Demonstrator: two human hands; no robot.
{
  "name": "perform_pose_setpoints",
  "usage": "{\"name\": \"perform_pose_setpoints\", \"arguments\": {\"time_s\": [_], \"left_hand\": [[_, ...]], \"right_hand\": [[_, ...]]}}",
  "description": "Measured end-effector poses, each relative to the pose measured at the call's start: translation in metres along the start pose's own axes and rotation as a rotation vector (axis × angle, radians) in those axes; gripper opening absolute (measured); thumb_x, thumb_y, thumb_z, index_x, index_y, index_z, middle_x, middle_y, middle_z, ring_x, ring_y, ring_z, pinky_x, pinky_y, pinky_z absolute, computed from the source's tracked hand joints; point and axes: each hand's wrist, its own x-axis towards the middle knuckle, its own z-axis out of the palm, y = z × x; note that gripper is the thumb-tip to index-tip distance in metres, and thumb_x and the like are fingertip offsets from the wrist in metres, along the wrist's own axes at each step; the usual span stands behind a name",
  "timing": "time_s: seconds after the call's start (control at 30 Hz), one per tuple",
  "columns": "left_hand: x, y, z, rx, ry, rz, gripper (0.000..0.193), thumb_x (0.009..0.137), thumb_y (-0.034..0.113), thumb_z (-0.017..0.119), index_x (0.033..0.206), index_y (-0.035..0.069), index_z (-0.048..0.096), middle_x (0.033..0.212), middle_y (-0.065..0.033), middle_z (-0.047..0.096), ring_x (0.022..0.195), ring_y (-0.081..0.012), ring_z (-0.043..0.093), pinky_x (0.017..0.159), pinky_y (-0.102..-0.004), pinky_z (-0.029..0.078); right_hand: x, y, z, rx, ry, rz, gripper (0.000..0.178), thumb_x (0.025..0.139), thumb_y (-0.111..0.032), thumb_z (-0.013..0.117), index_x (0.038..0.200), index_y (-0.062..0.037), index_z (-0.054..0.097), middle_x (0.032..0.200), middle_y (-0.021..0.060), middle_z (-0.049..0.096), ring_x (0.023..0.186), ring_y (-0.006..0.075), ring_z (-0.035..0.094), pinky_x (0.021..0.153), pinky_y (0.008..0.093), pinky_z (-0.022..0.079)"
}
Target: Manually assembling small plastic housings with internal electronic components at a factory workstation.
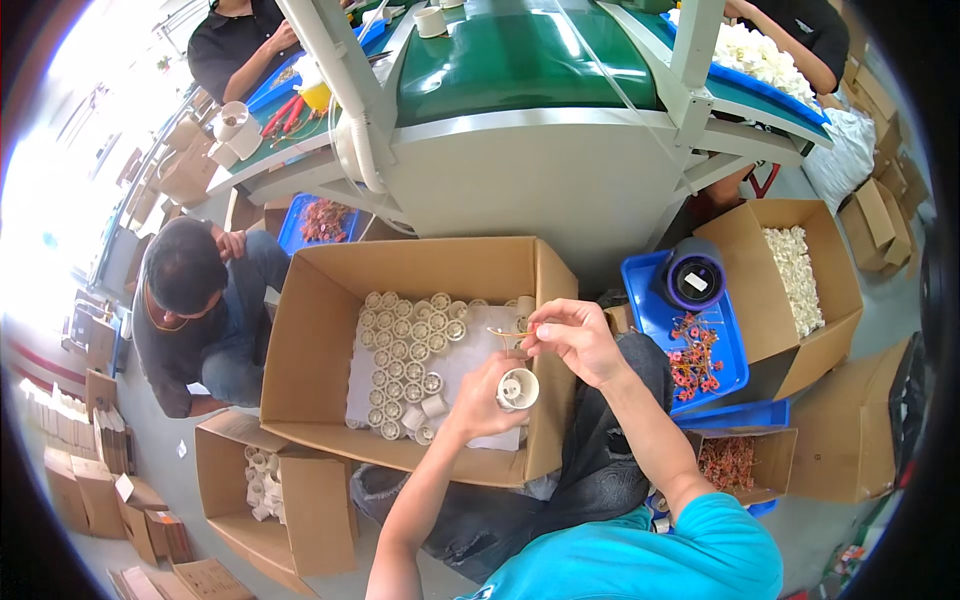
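Note:
My left hand (pixel 477 397) is wrapped round a white plastic cylindrical socket (pixel 518 390), its open end tilted up toward me. Just above it, my right hand (pixel 584 342) pinches a small part with thin reddish wires (pixel 514 333); its far end is too small to make out. Both hands are over the right side of a large open cardboard box (pixel 325 290). Inside the box, rows of similar white sockets (pixel 412 345) stand on a pale sheet (pixel 470 372), with a few lying on their sides.
At my right, a blue tray (pixel 735 345) carries red wired parts (pixel 693 365) and a dark round container (pixel 694 280). Cardboard boxes with white pieces (pixel 793 280), red parts (pixel 728 462) and white sockets (pixel 263 485) surround me. A person (pixel 190 300) crouches at left; a green conveyor (pixel 520 60) stands ahead.

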Motion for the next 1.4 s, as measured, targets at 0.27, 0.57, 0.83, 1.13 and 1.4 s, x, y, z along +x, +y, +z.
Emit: {"name": "perform_pose_setpoints", "arguments": {"time_s": [0.27,0.57,0.83,1.13,1.4], "left_hand": [[-0.002,0.003,-0.001,0.089,-0.012,-0.011,0.048,0.059,0.01,0.08,0.102,0.007,0.059,0.105,-0.0162,0.064,0.088,-0.0346,0.067,0.07,-0.0404,0.055],[0.001,0.001,-0.004,0.237,-0.029,0.079,0.054,0.056,0.01,0.078,0.106,0.005,0.058,0.099,-0.0121,0.062,0.083,-0.0314,0.064,0.068,-0.0401,0.053],[-0.001,-0.004,-0.005,0.398,-0.055,0.152,0.054,0.056,0.012,0.078,0.105,0.003,0.057,0.101,-0.0134,0.063,0.085,-0.0316,0.065,0.071,-0.0401,0.053],[-0.012,-0.02,0.001,0.078,-0.031,-0.032,0.053,0.061,0.007,0.079,0.109,0.006,0.056,0.127,-0.0139,0.06,0.09,-0.0267,0.068,0.076,-0.0331,0.053],[-0.002,-0.006,-0.012,-1.553,0.292,-0.445,0.073,0.069,0.031,0.074,0.134,0.009,0.051,0.152,-0.0089,0.035,0.133,-0.0272,0.042,0.109,-0.0421,0.033]], "right_hand": [[0.004,0.015,0.008,-0.124,0.082,0.002,0.008,0.082,0.008,0.066,0.085,0.003,0.061,0.089,0.0142,0.067,0.08,0.025,0.07,0.07,0.0312,0.058],[0.009,0.022,0.005,0.006,0.071,0.105,0.011,0.085,0.004,0.067,0.09,0.001,0.057,0.09,0.0163,0.067,0.079,0.023,0.07,0.068,0.0297,0.058],[0.005,0.038,0.007,0.257,0.164,0.199,0.009,0.087,0.005,0.062,0.091,-0.0018,0.058,0.089,0.0153,0.068,0.079,0.0245,0.069,0.066,0.0313,0.057],[-0.022,-0.01,-0.015,0.083,0.255,-0.184,0.011,0.087,0.004,0.063,0.097,-0.0019,0.061,0.087,0.012,0.068,0.071,0.0193,0.067,0.059,0.0288,0.055],[-0.135,-0.029,-0.181,-1.127,1.105,-0.349,0.015,0.084,0.002,0.064,0.099,0.0015,0.066,0.088,0.0118,0.069,0.077,0.0199,0.067,0.069,0.0295,0.054]]}}
